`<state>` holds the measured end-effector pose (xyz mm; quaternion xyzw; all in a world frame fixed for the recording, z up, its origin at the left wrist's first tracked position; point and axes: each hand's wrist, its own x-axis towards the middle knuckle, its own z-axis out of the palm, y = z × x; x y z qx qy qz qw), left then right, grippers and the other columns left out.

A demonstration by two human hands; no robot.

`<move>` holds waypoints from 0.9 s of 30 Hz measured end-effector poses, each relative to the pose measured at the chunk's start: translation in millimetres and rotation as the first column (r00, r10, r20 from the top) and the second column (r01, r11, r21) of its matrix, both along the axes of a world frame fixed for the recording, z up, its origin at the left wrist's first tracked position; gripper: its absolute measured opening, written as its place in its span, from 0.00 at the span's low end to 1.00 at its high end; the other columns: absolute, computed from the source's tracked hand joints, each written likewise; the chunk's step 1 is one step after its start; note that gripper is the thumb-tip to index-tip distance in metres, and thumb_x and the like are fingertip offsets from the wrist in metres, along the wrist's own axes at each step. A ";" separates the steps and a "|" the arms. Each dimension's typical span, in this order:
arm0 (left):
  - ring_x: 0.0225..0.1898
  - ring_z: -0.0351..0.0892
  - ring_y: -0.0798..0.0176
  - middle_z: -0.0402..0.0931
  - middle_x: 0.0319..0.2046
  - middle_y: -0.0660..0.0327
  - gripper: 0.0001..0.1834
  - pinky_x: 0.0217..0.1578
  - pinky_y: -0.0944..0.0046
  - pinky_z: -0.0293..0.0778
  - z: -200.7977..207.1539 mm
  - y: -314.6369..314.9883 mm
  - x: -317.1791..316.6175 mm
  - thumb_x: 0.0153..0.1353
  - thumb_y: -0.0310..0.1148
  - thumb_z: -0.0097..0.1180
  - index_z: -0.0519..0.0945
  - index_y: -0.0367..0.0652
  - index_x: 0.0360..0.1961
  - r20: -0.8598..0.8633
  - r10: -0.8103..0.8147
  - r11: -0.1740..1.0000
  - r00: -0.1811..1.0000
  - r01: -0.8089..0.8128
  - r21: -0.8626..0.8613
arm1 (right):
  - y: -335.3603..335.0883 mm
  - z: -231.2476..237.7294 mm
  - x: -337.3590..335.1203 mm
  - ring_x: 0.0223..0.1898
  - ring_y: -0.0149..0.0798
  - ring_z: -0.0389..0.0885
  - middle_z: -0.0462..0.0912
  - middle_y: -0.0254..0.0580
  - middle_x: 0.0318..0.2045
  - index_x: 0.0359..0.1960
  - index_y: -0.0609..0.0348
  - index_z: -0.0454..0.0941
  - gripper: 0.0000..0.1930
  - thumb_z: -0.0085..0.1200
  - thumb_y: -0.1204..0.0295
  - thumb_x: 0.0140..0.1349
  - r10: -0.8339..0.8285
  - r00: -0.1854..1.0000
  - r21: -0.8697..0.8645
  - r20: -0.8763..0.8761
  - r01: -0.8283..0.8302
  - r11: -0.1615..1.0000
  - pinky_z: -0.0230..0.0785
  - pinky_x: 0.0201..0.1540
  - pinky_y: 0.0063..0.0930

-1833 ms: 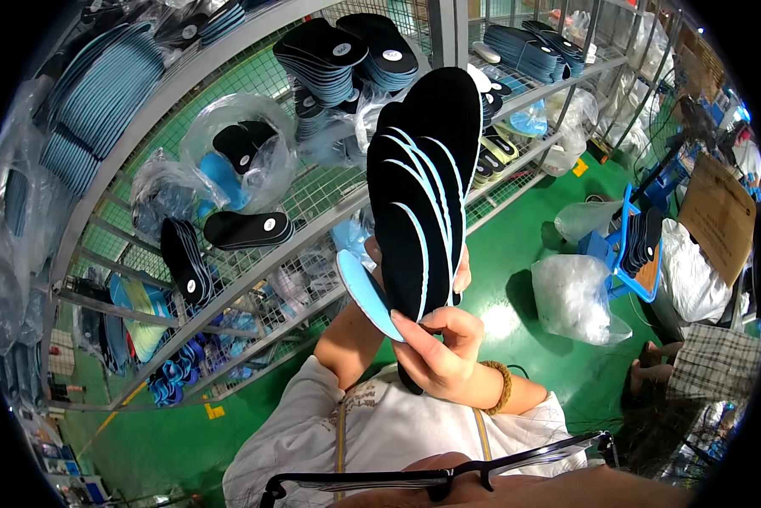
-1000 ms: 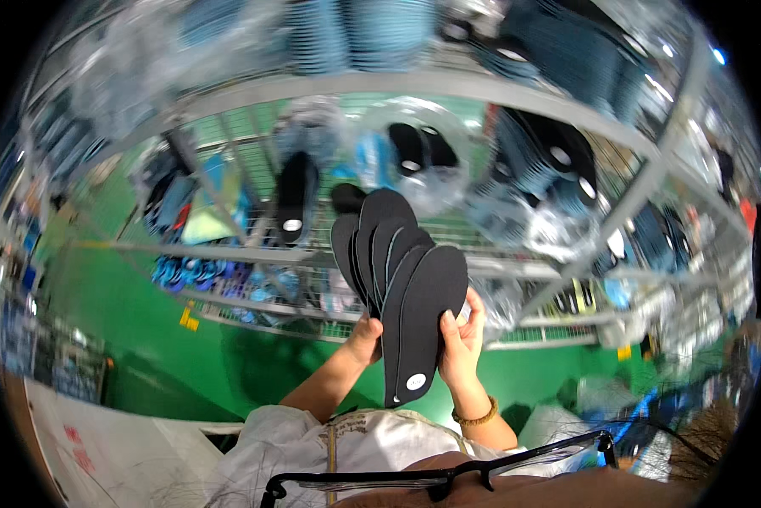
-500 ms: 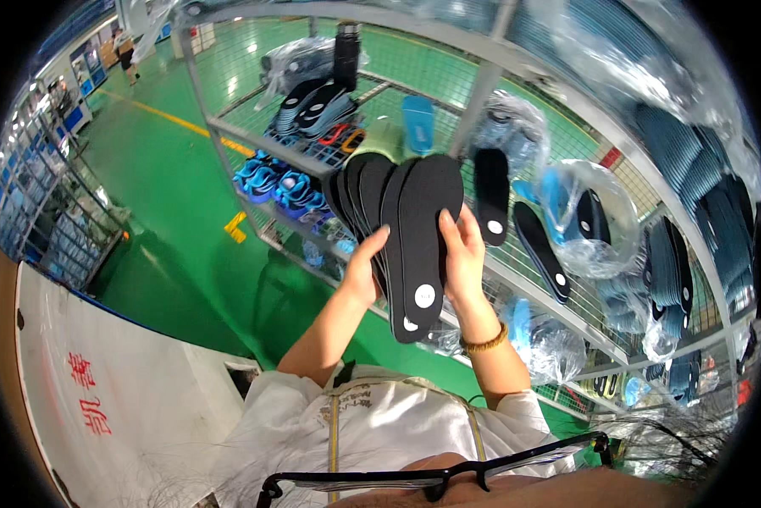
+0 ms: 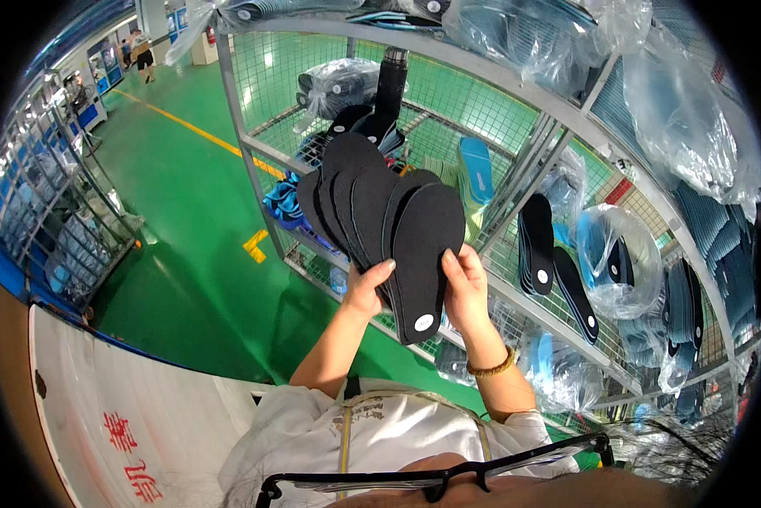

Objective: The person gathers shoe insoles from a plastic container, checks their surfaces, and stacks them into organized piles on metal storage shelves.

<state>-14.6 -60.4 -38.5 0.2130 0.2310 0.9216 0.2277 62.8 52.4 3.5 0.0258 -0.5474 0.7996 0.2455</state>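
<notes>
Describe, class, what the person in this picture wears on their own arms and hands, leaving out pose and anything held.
Both forearms are bare, with no long sleeves and no gloves on the left hand or the right hand. A beaded bracelet of brownish-gold beads circles the right wrist. The left wrist shows nothing worn. Lower down, a loose white garment covers the body.

We see a bright, evenly lit scene; light falls from overhead, and the green floor [image 4: 185, 254] shines with soft pale reflections. Glare sits on the clear plastic bags [image 4: 694, 127] up and to the right of the right grip [image 4: 465, 292]. The black insoles [image 4: 389, 229] fanned between both grips read as flat dark shapes with little surface detail. A soft shadow lies on the floor below the left grip [image 4: 365, 292]. The fisheye bends the shelf rails [image 4: 516, 85] and closes the picture in a black ring. Focus is fairly sharp at the centre and smears towards the rim.
</notes>
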 end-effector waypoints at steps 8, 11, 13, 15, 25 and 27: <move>0.44 0.67 0.56 0.65 0.43 0.54 0.29 0.47 0.59 0.63 -21.6 -28.6 -19.0 0.38 0.26 0.49 0.61 0.35 0.48 0.112 0.097 0.990 0.989 -0.107 0.090 | 7.9 41.8 -1.8 0.29 0.25 0.65 0.66 0.32 0.26 0.34 0.62 0.70 0.09 0.50 0.80 0.50 0.051 0.991 0.595 -0.126 0.034 0.803 0.58 0.33 0.15; 0.45 0.66 0.52 0.65 0.43 0.51 0.29 0.48 0.56 0.63 -37.0 -56.8 -33.0 0.39 0.28 0.49 0.60 0.33 0.48 0.243 0.104 0.979 0.964 -0.143 0.147 | -23.7 116.4 -14.1 0.19 0.20 0.62 0.64 0.26 0.18 0.43 0.59 0.64 0.18 0.52 0.78 0.49 0.259 0.958 0.644 0.123 -0.276 0.713 0.55 0.22 0.11; 0.45 0.66 0.50 0.64 0.45 0.49 0.31 0.48 0.54 0.62 -44.7 -72.3 -31.9 0.40 0.31 0.51 0.59 0.32 0.48 0.261 0.258 0.954 0.930 -0.287 0.080 | -40.3 160.1 -61.1 0.18 0.19 0.62 0.64 0.26 0.16 0.45 0.59 0.60 0.22 0.53 0.78 0.49 0.314 0.915 0.647 -0.254 -0.081 0.758 0.55 0.19 0.11; 0.46 0.65 0.51 0.64 0.45 0.49 0.30 0.48 0.54 0.62 -56.3 -82.5 -29.1 0.42 0.31 0.51 0.59 0.32 0.49 0.305 0.253 0.959 0.918 -0.280 0.047 | -40.8 223.4 -110.5 0.18 0.22 0.66 0.70 0.32 0.17 0.43 0.64 0.61 0.23 0.56 0.71 0.46 0.042 0.934 0.672 -0.354 0.223 0.707 0.60 0.18 0.16; 0.45 0.65 0.58 0.66 0.45 0.57 0.26 0.47 0.60 0.59 -60.0 -104.3 -21.1 0.46 0.40 0.48 0.66 0.36 0.45 0.230 0.145 0.978 0.962 -0.174 0.114 | 43.7 304.7 -263.9 0.33 0.34 0.73 0.73 0.49 0.35 0.48 0.67 0.61 0.29 0.53 0.72 0.42 -0.555 0.638 0.617 -0.534 0.743 0.260 0.66 0.33 0.21; 0.45 0.65 0.58 0.65 0.46 0.56 0.26 0.47 0.60 0.59 -66.9 -97.1 -27.8 0.46 0.41 0.48 0.66 0.36 0.45 0.233 0.113 0.987 0.966 -0.136 0.087 | 18.0 267.4 -228.5 0.40 0.42 0.71 0.71 0.48 0.38 0.41 0.62 0.68 0.20 0.51 0.70 0.43 -0.250 0.759 0.579 -0.602 0.630 0.519 0.64 0.42 0.32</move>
